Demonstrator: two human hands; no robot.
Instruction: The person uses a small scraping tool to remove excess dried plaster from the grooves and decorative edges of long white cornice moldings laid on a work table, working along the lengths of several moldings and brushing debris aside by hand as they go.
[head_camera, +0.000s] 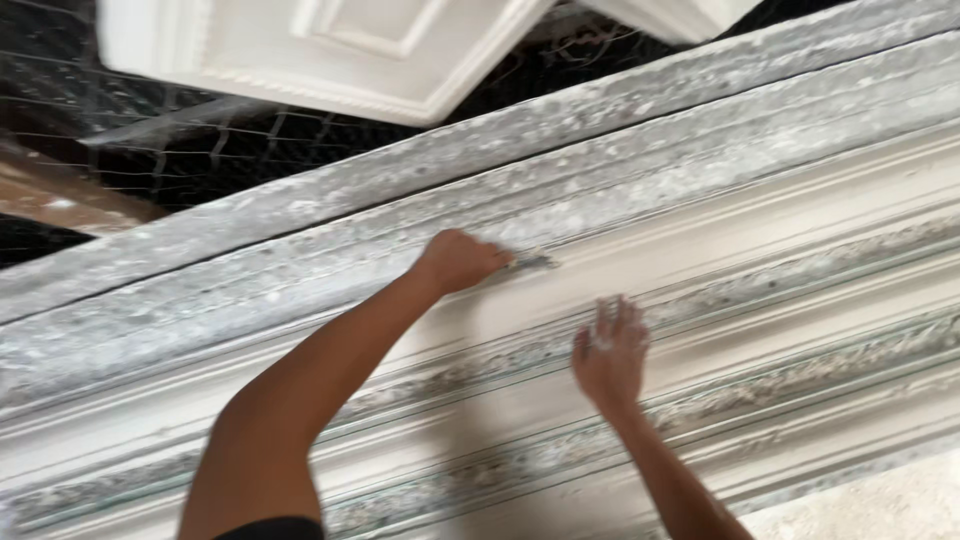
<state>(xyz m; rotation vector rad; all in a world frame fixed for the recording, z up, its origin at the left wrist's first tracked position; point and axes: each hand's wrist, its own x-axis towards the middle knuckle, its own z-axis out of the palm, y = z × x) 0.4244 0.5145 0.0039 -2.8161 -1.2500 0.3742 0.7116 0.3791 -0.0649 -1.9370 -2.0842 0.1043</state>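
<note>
— 2 hands of ours are up on the long plaster cornice moulding (760, 290), which runs at a slant across the whole view. What does the left hand (458, 260) have?

— We have it closed in a fist around a small tool, likely a scraper (530, 262). Only its thin grey tip shows past the knuckles, and that tip lies against the upper smooth band of the moulding, just below the rough grey speckled edge (300, 215).

— And the right hand (610, 355)?

— We hold it open, fingers (627, 315) spread and pointing up the slope, with nothing in it. The palm seems to press flat on a smooth white band lower down the moulding, between 2 ribbed grooves (800, 375) crusted with grey-green residue. White dust shows on the fingers.

— How far apart are the 2?

— Near each other, the left higher and to the left, the right lower and to the right. They do not touch.

— What lies beyond the moulding?

— Above its rough edge we see dark wire mesh (150, 150), and over that a white cast panel (330, 50) with a beaded border and a raised square frame. A brown strip (60, 200) pokes in at the left edge. At the bottom right corner a pale, gritty surface (880, 500) shows.
</note>
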